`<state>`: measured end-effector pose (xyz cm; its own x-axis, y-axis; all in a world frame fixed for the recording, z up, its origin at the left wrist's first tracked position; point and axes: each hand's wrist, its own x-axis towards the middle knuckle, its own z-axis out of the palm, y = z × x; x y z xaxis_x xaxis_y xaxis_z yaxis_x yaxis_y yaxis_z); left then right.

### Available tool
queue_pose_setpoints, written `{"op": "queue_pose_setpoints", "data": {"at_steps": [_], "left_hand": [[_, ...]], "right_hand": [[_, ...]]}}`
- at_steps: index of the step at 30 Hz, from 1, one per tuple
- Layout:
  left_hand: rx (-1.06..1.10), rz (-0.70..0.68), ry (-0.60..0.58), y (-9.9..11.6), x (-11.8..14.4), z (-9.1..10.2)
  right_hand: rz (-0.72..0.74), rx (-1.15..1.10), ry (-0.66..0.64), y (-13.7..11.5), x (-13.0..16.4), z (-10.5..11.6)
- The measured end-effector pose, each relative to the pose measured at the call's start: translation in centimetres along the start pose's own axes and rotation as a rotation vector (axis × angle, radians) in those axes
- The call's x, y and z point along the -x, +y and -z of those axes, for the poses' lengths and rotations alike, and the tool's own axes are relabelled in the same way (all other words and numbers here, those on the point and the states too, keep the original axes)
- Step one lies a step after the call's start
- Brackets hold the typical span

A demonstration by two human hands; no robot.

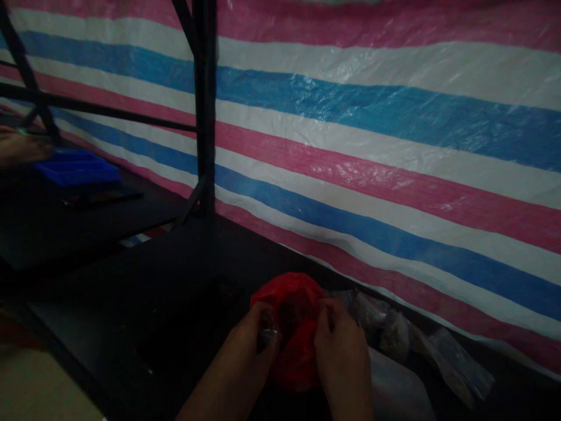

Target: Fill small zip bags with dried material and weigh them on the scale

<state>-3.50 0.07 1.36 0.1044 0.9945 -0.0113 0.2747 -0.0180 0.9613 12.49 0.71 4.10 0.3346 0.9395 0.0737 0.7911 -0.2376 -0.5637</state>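
**Both hands pinch a red bag**

The left hand (252, 351) and right hand (339, 351) each grip the red plastic bag (294, 327) at six o'clock on the dark table (144, 292). Clear plastic bags (394, 333) lie at four o'clock, against the striped tarp (372, 146). A blue tray (76, 166) sits at nine o'clock.

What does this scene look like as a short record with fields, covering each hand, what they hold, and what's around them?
left hand: fingers pinch the left edge of the red plastic bag
right hand: fingers pinch the bag's right edge
red plastic bag: crumpled, resting on the dark table, something dark inside
clear plastic bags: lying right of the hands, against the tarp
striped tarp: pink, white and blue, hanging behind the table
blue tray: far left, on a darker surface
black metal frame: upright post at the tarp
lighting: dim
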Motion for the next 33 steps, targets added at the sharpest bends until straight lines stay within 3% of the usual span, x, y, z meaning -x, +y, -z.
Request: {"op": "queue_pose_setpoints", "data": {"at_steps": [4, 7, 8, 10, 13, 15, 18, 22, 26, 29, 33], "left_hand": [[-0.053, -0.057, 0.014, -0.2, 0.0, -0.3], [-0.129, -0.137, 0.147, -0.1, 0.1, -0.3], [-0.153, -0.16, 0.198, 0.0, 0.2, -0.3], [-0.2, -0.195, 0.285, 0.5, 0.4, -0.2], [-0.263, -0.233, 0.387, 0.8, 0.6, 0.0], [-0.27, -0.27, 0.416, 0.7, 0.5, 0.0], [-0.205, -0.29, 0.365, 0.6, 0.4, -0.1], [0.004, -0.172, 0.182, 1.5, 0.8, -0.3], [0.021, -0.146, 0.046, 2.2, 1.0, -0.8], [0.028, -0.206, 0.023, 2.0, 1.1, -1.6], [0.134, -0.224, 0.077, 2.4, 1.7, -2.5]], "right_hand": [[0.092, -0.036, 0.1, 0.9, -0.1, 0.2], [0.205, -0.16, 0.3, 0.4, 0.3, 1.2], [0.243, -0.214, 0.312, 0.1, 0.6, 1.7], [0.326, -0.328, 0.169, -0.9, 1.4, 2.5], [0.403, -0.437, -0.176, -2.0, 2.6, 2.8], [0.405, -0.452, -0.245, -2.2, 3.0, 2.7], [0.415, -0.467, -0.18, -1.8, 2.8, 2.6], [0.428, -0.508, -0.027, -0.9, 2.5, 3.3], [0.435, -0.513, 0.144, -1.0, 2.8, 3.8], [0.427, -0.529, 0.203, -1.3, 3.0, 4.1], [0.348, -0.586, 0.17, -1.0, 3.1, 4.9]]}}
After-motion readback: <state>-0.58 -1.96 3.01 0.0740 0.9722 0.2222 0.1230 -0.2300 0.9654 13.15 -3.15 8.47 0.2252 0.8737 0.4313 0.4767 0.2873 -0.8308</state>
